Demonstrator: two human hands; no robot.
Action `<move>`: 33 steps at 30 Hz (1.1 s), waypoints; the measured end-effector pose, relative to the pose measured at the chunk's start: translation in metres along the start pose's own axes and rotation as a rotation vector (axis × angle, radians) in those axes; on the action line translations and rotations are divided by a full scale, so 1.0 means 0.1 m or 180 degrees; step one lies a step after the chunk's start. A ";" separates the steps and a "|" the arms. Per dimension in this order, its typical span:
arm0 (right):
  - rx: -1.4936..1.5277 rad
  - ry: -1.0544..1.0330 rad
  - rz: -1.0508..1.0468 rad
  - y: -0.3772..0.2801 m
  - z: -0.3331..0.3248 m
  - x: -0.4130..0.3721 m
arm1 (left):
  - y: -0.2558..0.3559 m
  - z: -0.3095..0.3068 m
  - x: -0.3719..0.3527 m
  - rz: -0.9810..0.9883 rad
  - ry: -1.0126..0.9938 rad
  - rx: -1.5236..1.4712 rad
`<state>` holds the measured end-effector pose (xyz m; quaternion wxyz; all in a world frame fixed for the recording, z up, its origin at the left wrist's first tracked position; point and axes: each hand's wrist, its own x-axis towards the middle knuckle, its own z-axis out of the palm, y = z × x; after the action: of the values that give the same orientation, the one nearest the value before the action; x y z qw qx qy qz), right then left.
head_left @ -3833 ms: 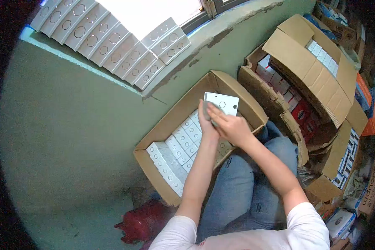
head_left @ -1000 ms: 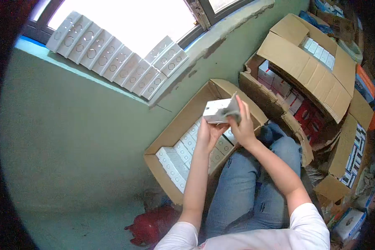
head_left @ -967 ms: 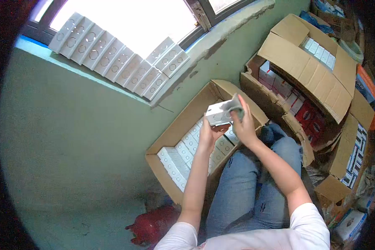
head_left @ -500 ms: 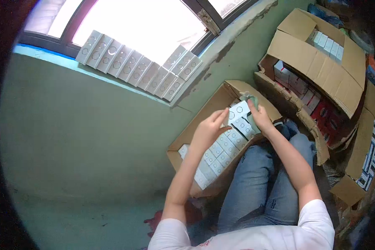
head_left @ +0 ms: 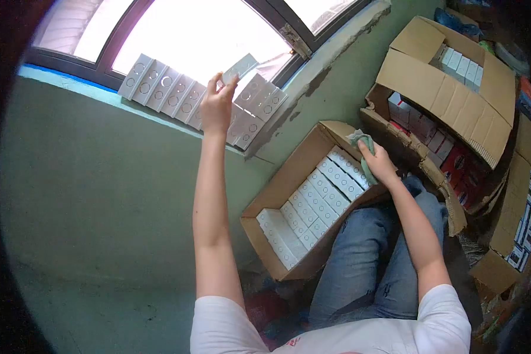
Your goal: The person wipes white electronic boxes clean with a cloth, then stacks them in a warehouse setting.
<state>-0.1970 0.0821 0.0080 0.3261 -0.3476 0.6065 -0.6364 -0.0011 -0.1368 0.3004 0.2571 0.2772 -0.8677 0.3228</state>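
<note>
At 11 o'clock, left hand (head_left: pixel 217 106) grip clamps a junction box (head_left: pixel 240 66) above the windowsill row (head_left: pixel 159 91); right hand (head_left: pixel 379 164) grip clutches a green cloth (head_left: pixel 360 141) at the rim of a carton (head_left: pixel 292 172) packed with white boxes (head_left: pixel 321 197).

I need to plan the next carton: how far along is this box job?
Done: a row of boxes stands on the window sill. In hand: the left hand holds one box up at that row; the right hand holds a cloth at the carton. Left: the carton's packed boxes, several rows.
</note>
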 end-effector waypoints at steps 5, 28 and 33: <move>0.0103 -0.0445 0.0567 0.09 -0.12 0.10 | -0.09 0.18 -0.07 0.0192 -0.0174 0.0372; 0.0383 -0.0496 0.0664 0.04 -0.14 0.08 | 0.41 0.03 -0.06 0.0215 0.0052 0.1267; 0.0379 -0.0511 0.0777 0.04 -0.13 0.09 | 1.15 -1.03 -0.23 0.0307 0.1157 -0.1240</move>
<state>-0.2132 0.0812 0.0044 0.4684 -0.3011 0.5774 -0.5971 -0.0312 0.0164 0.3062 0.4415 0.1184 -0.8652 0.2060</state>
